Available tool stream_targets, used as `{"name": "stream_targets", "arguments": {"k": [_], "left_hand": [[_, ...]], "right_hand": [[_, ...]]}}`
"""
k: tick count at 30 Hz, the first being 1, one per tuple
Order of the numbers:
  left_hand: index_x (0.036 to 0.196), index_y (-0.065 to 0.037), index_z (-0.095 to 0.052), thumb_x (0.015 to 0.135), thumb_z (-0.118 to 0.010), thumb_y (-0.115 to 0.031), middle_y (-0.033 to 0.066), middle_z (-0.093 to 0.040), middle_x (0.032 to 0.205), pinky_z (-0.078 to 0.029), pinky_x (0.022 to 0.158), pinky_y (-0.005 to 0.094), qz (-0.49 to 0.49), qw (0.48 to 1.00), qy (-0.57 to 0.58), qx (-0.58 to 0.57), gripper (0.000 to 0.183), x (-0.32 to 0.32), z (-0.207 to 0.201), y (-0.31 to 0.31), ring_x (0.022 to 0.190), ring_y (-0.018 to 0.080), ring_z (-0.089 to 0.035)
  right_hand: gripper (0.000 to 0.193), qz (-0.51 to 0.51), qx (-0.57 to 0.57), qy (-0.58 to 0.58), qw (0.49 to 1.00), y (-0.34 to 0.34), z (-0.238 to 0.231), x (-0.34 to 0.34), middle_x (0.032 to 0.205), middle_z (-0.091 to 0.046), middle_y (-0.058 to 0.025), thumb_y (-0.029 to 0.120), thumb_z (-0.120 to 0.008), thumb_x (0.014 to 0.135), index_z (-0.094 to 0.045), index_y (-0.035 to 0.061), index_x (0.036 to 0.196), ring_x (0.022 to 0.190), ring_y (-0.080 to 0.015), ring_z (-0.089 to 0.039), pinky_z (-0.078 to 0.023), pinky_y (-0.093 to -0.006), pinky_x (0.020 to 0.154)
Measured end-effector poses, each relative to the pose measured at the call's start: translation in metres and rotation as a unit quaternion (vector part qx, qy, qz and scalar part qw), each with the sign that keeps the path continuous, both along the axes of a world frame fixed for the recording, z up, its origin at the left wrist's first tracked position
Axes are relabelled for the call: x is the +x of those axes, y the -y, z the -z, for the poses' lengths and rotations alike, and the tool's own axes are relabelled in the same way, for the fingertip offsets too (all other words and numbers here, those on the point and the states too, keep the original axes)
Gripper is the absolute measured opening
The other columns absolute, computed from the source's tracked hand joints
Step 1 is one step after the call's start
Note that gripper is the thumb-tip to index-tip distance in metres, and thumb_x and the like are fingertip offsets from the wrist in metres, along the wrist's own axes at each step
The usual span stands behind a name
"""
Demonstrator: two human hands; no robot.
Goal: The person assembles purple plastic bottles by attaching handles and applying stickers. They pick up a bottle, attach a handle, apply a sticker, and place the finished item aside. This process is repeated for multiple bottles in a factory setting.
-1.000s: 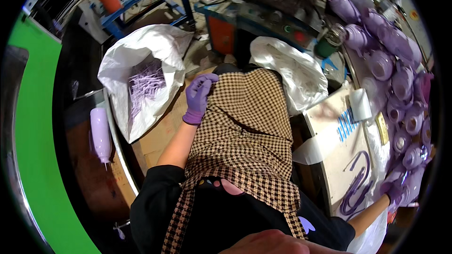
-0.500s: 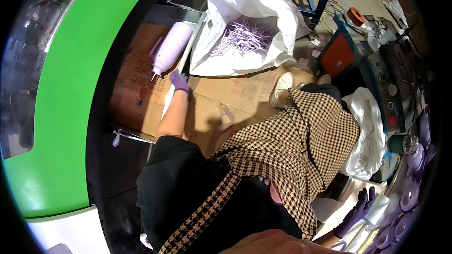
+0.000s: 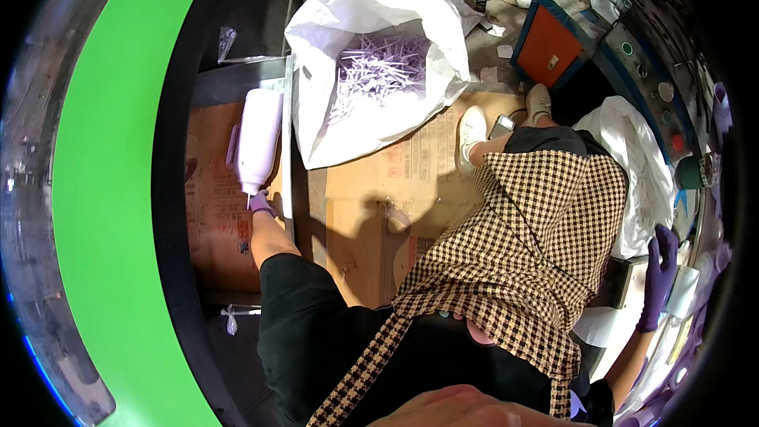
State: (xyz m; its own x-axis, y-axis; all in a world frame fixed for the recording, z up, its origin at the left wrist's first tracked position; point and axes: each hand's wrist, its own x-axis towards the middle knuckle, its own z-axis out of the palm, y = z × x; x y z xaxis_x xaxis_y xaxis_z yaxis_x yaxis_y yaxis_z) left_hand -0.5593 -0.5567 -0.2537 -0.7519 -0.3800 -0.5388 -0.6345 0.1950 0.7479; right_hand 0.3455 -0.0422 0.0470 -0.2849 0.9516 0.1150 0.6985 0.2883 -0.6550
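Note:
A lilac plastic flask-shaped jug [image 3: 259, 136] with a side handle lies on cardboard inside the open tray [image 3: 288, 190] to my left. Its narrow end, with a thin stem, points toward me. At that end is my left hand [image 3: 262, 204] in a purple glove, its fingers closed around the neck and partly hidden. Off to the right, my right hand [image 3: 660, 277], also gloved in purple, is raised with fingers stretched and apart, holding nothing. It is beside a pale sheet or wrapper and several purple plastic parts [image 3: 700, 332].
Beyond the tray a white woven sack [image 3: 332, 126] stands open, holding many thin lilac sticks [image 3: 379, 71]. A green machine panel [image 3: 103, 190] curves along the left. On the right are another white bag [image 3: 628, 166] and a control box [image 3: 652, 95] with buttons. Cardboard [image 3: 371, 190] covers the floor.
My left hand has moved from the tray's edge to the jug's narrow end. The view has turned, so the jug and sack appear lower and further left. My right hand stays apart on the right.

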Motion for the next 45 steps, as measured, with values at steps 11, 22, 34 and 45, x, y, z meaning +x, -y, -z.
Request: {"name": "stream_targets", "arguments": {"k": [11, 22, 34, 45], "left_hand": [[0.104, 0.000, -0.067, 0.078, -0.070, -0.004, 0.0137, -0.062, 0.108, -0.053, 0.076, 0.0344, 0.065, 0.853, -0.515, -0.048, 0.027, 0.017, -0.105, -0.150, 0.088, 0.0242, -0.062], [0.136, -0.011, -0.053, 0.068, -0.087, -0.004, 0.0119, -0.064, 0.128, -0.050, 0.102, 0.0445, 0.516, 0.562, -0.646, 0.026, 0.076, 0.246, -0.366, -0.263, 0.118, 0.0264, -0.061], [0.132, -0.007, -0.056, 0.056, -0.096, -0.041, 0.0142, -0.062, 0.128, -0.042, 0.107, 0.0503, 0.639, 0.347, -0.641, 0.244, 0.092, 0.465, -0.342, -0.391, 0.126, 0.0418, -0.053], [0.145, -0.002, -0.046, 0.065, -0.089, -0.043, 0.0196, -0.063, 0.128, -0.048, 0.102, 0.0498, 0.647, 0.378, -0.653, 0.112, 0.100, 0.481, -0.328, -0.389, 0.114, 0.0378, -0.064]], "right_hand": [[0.039, -0.244, 0.122, 0.166, 0.947, -0.008, -0.017, -0.106, 0.128, -0.061, -0.0172, 0.008, -0.071, 0.082, -0.064, 0.0067, 0.120, 0.120, -0.0370, -0.056, -0.044, -0.0454, 0.103], [0.032, -0.296, 0.159, 0.074, 0.939, 0.020, 0.000, -0.135, 0.118, -0.065, -0.0124, 0.018, -0.074, 0.084, -0.066, 0.0092, 0.114, 0.109, -0.0322, -0.062, -0.048, -0.0431, 0.096], [0.033, -0.209, -0.094, -0.393, 0.890, 0.055, -0.049, -0.233, 0.105, -0.068, -0.0124, 0.018, -0.062, 0.098, -0.064, -0.0016, 0.125, 0.092, -0.0197, -0.064, -0.050, -0.0307, 0.085], [0.057, -0.261, 0.289, -0.175, 0.904, 0.084, -0.015, -0.217, 0.125, -0.064, -0.0144, 0.027, -0.081, 0.075, -0.063, 0.0094, 0.125, 0.088, -0.0271, -0.069, -0.056, -0.0349, 0.073]]}}
